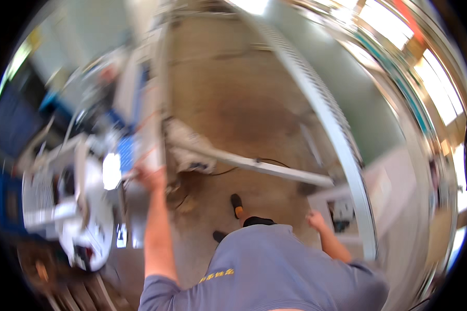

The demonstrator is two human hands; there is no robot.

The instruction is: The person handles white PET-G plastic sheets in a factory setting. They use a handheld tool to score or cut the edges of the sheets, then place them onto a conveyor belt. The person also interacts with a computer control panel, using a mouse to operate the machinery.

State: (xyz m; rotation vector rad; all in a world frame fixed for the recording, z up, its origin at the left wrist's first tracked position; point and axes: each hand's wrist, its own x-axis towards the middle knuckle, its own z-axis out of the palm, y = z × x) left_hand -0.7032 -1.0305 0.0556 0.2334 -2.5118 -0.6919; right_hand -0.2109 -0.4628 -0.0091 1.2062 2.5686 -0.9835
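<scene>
Grey-blue fabric shirt (pixel 280 267) nearest; work done or left cannot be judged

A blue, dotted, rectangular piece (pixel 125 151) is seen beside the left grip (pixel 151 178), along a long pale desk (pixel 151 122). That grip's opening and hold cannot be told; the right grip (pixel 315 220) is curled, contents hidden.

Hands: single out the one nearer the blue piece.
The left hand, on the outstretched arm, is close beside the blue piece; the right hand is well apart from it, over toward the pale rail.
</scene>
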